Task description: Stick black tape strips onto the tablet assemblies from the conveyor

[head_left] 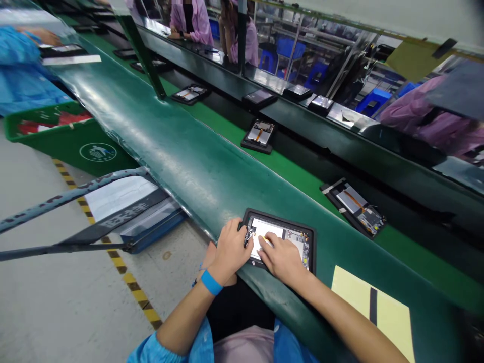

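Observation:
An opened tablet [312, 247] in a black frame lies on the green bench in front of me, its white battery packs and circuit boards showing. My left hand [231, 249], with a blue band at the wrist, grips the tablet's left edge, thumb and fingers closed beside a dark strip of small parts. Over the white inside, my right hand [283, 256] has its fingers bent and the tips close together, near a small yellow bit. Whatever those fingertips hold, if anything, is hidden. A pale yellow sheet [393, 317] with a black strip lies right of my forearm.
Several opened tablets, including one tablet [355, 206], lie along the green conveyor belt [298, 186] beyond the bench. At left stand a green bin [64, 141] and a folded metal-framed chair [151, 217]. A co-worker's blue sleeve [22, 65] shows far left; people in pink sit opposite.

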`<state>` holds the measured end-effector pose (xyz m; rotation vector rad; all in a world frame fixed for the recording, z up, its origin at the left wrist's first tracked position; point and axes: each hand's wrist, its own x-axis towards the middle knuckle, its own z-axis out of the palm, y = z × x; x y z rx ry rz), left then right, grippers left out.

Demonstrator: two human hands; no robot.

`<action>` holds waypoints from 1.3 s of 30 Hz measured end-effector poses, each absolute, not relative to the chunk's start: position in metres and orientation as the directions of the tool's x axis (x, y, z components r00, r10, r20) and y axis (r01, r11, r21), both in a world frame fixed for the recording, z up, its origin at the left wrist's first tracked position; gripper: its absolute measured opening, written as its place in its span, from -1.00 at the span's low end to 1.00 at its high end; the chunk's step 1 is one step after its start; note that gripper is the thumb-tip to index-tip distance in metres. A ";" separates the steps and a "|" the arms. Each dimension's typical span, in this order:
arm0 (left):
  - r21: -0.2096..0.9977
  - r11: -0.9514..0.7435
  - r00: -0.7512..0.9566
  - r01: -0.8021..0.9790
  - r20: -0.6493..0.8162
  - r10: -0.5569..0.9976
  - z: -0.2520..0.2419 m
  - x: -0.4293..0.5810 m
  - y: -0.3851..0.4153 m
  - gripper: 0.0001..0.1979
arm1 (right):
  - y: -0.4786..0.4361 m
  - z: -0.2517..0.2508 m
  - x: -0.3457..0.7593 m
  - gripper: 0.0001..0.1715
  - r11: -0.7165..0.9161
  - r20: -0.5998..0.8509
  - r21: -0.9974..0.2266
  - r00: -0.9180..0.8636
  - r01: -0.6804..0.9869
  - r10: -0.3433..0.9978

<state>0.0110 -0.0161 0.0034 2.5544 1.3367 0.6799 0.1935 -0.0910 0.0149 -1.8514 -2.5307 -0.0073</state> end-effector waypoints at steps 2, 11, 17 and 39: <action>0.338 -0.572 0.495 0.748 0.290 0.819 0.008 0.015 -0.014 -0.96 | -0.091 0.014 0.194 -0.56 0.310 0.010 0.007 -0.310 0.951 0.951; 0.283 -0.555 0.502 0.782 0.241 0.831 0.016 0.020 -0.010 -0.94 | -0.090 0.015 0.193 -0.56 0.325 0.013 0.014 -0.326 0.945 0.945; 0.314 -0.572 0.503 0.758 0.278 0.819 0.008 0.014 -0.006 -0.94 | -0.089 0.017 0.192 -0.57 0.330 -0.007 0.005 -0.330 0.944 0.944; 0.309 -0.773 0.713 0.554 0.304 0.632 -0.020 -0.022 -0.031 -0.58 | -0.089 0.015 0.190 -0.50 0.350 -0.017 -0.027 -0.350 0.936 0.936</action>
